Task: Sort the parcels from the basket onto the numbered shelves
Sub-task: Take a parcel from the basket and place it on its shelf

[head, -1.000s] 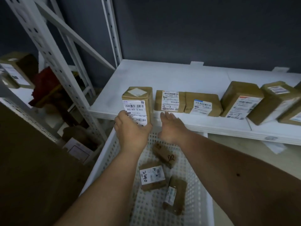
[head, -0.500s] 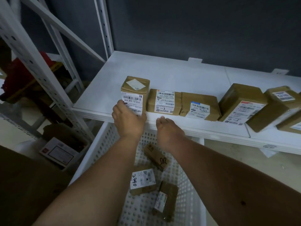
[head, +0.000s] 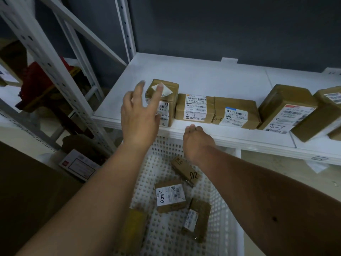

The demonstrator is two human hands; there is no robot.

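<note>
Left hand [head: 140,117] lifted off upright parcel [head: 163,102], fingers spread | label faces front | right hand [head: 198,141] fingers curled, empty

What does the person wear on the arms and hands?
Nothing shows: both forearms are bare up to the frame edge, with no sleeve, glove, watch or ring on the left hand or right hand. A small dark mark sits on the right forearm.
</note>
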